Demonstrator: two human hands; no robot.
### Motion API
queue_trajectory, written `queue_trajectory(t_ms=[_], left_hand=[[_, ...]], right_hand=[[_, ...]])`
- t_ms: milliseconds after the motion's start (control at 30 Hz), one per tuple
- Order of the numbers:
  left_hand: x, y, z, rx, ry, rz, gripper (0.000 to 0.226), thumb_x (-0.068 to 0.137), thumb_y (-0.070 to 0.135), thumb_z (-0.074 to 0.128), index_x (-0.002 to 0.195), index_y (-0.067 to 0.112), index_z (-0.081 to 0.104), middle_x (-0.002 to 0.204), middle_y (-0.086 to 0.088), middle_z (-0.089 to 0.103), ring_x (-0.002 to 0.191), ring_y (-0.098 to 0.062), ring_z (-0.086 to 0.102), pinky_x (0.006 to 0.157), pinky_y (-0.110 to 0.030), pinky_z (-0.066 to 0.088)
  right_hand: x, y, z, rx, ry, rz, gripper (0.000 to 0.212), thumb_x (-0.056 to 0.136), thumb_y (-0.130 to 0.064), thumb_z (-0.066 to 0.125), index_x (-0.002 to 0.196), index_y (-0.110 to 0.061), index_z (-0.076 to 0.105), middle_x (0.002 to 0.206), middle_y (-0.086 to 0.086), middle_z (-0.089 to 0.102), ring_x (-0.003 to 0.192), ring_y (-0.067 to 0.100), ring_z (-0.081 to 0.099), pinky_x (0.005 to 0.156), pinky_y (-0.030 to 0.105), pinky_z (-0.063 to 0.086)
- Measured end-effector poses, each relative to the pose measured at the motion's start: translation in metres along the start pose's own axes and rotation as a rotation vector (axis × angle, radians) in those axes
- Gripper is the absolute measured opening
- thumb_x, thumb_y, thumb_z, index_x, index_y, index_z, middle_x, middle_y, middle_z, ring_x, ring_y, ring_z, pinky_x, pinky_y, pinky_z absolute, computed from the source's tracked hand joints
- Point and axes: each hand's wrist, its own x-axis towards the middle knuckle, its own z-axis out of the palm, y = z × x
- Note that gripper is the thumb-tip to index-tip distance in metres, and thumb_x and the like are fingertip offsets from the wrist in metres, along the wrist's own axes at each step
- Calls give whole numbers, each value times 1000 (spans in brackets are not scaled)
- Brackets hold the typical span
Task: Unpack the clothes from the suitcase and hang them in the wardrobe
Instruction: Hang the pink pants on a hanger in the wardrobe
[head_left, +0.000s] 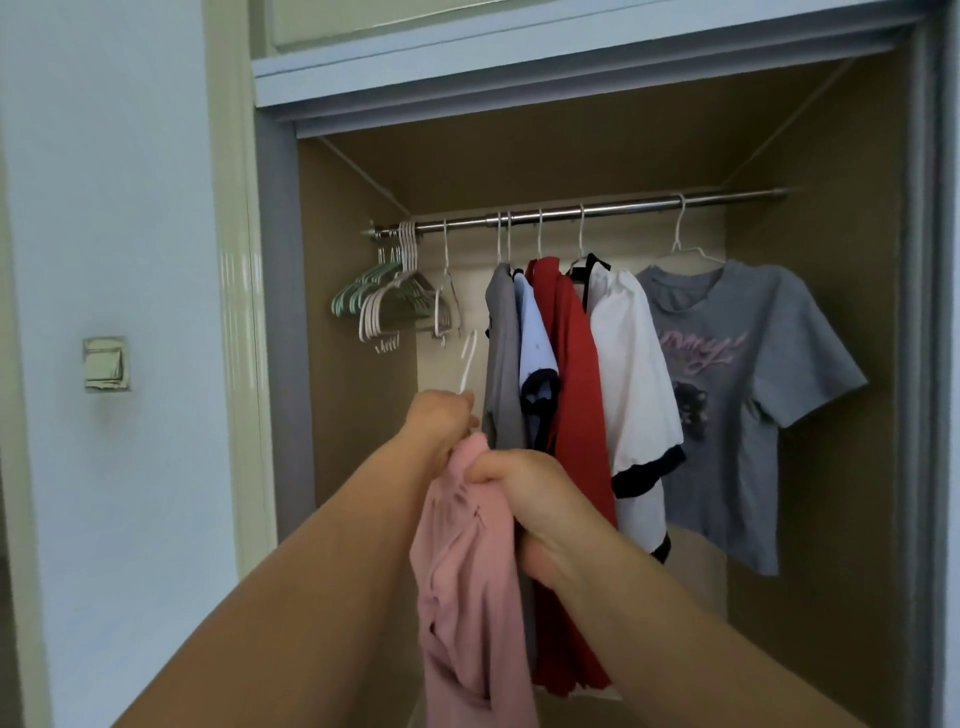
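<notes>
On the wall at the far left a light switch is sitting beside the open wardrobe. Inside, a bunch of empty hangers is crowding the left end of the rail, with a lone hanger just to their right.

Below that, the left hand is gripping the neck of a white hanger, whose hook is pointing up. The pink garment is hanging straight down from this hand, long axis vertical. The right hand, touching the left one from below, is bunching the pink cloth in a closed fist.

The rail is running left to right, above and beyond both hands. An open stretch of it is lying almost straight above the hook, between the lone hanger and the grey top. The left hand is the nearer one, so the lift probably belongs to it.

Further right a red garment, a white shirt and a grey T-shirt are already hanging. The suitcase is not showing.
</notes>
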Motion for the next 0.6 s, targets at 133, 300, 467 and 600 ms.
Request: queue_trajectory(t_ms=[133,300,467,600], left_hand=[[15,22,4,82,-45,129,30,97,18,44,68,11,49,80,-7,61,71,-19,54,66,-29,45],[56,44,0,332,-5,381,31,95,11,40,72,2,59,79,-17,61,77,-28,57,63,-23,45],[119,60,-18,1050,229,849,28,91,23,42,103,6,61,117,-16,58,115,-33,50,91,-41,41],[174,72,-25,1387,329,946,40,91,24,45,129,15,50,144,-11,37,137,-29,26,108,-48,27]], right_hand=[[32,-15,14,22,62,-62,31,68,-5,58,97,2,67,100,27,67,92,37,67,86,45,52],[86,-45,23,27,149,-185,52,52,-6,54,102,4,65,93,23,63,82,33,62,75,41,49],[141,-83,30,-14,229,-319,66,58,-3,57,124,0,53,107,25,63,96,40,65,86,52,51],[183,-118,31,-99,283,-438,73,65,4,59,135,-11,46,111,23,62,84,32,65,82,50,54]])
